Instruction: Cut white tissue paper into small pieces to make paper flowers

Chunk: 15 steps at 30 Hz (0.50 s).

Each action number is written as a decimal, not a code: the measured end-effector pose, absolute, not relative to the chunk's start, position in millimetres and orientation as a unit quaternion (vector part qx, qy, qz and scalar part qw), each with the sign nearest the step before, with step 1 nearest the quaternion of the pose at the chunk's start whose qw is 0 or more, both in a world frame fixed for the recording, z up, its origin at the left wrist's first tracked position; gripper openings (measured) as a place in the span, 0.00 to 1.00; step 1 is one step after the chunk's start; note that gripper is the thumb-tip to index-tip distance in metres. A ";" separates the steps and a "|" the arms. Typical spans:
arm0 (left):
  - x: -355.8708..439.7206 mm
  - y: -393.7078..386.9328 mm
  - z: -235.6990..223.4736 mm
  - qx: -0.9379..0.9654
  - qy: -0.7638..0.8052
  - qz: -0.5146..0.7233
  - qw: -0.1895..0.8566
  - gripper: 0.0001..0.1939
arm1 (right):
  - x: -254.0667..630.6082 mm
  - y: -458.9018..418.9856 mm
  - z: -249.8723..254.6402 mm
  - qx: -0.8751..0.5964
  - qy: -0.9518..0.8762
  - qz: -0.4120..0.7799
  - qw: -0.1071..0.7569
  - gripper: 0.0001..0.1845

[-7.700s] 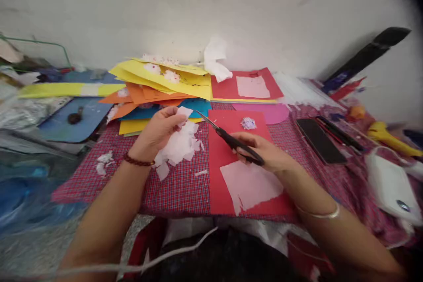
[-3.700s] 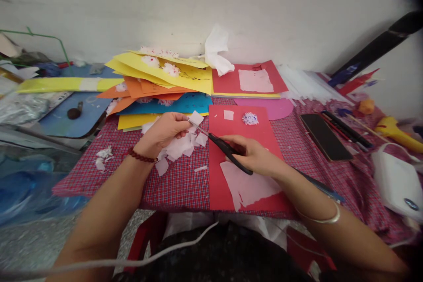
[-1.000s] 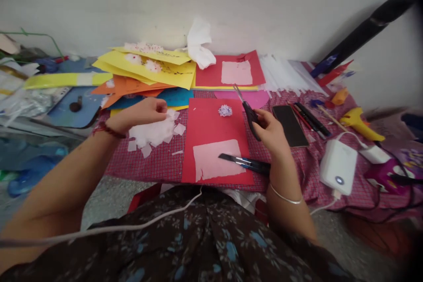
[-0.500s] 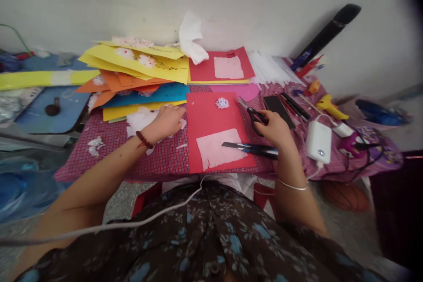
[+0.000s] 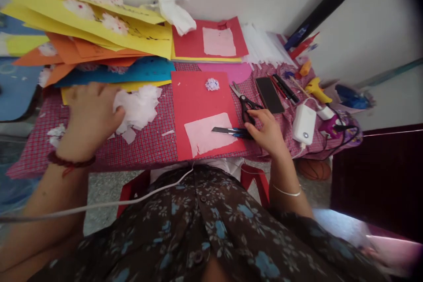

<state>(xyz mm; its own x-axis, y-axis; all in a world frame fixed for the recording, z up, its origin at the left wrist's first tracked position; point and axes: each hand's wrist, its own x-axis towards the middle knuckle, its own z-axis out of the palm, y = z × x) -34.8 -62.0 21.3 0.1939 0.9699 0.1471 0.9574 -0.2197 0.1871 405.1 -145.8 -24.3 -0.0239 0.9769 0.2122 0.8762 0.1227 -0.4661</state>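
My left hand (image 5: pixel 90 116) is over the left side of the table with its fingers spread and nothing seen in it. Its thumb is beside a heap of white tissue paper scraps (image 5: pixel 140 108). My right hand (image 5: pixel 267 131) rests at the handles of black scissors (image 5: pixel 244 102), fingers loosely apart, and covers the rear of a utility knife (image 5: pixel 231 132). The knife lies across a pale pink paper piece (image 5: pixel 206 134) on a red sheet (image 5: pixel 201 101). Near the sheet's top is a small white-and-purple paper ball (image 5: pixel 212 84).
Stacked yellow, orange and blue cards (image 5: pixel 109 22) with paper flowers lie back left. Another red card (image 5: pixel 185 46) is behind the sheet. To the right are a phone (image 5: pixel 270 95), pens (image 5: pixel 286 89), a white power bank (image 5: pixel 304 124) and a yellow glue gun (image 5: pixel 317 91).
My left hand has moved left, past the tissue scraps. My right hand has slid nearer me, from the scissors' loops to over the knife's rear. The camera view has shifted.
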 end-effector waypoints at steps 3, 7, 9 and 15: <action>-21.3 -93.6 23.0 0.761 0.630 0.154 0.025 0.24 | 399.3 -166.6 -23.9 -0.619 -0.743 0.165 0.195 0.22; 32.1 -125.4 1.2 0.824 0.510 0.215 0.123 0.16 | 397.6 -174.7 -34.3 -0.633 -0.739 0.156 0.168 0.20; 61.5 -135.1 -15.7 0.856 0.444 0.210 0.163 0.13 | 398.4 -174.0 -38.8 -0.636 -0.736 0.149 0.178 0.19; 105.8 -131.8 -34.2 0.860 0.432 0.194 0.188 0.16 | 405.8 -176.5 -39.9 -0.643 -0.715 0.125 0.245 0.18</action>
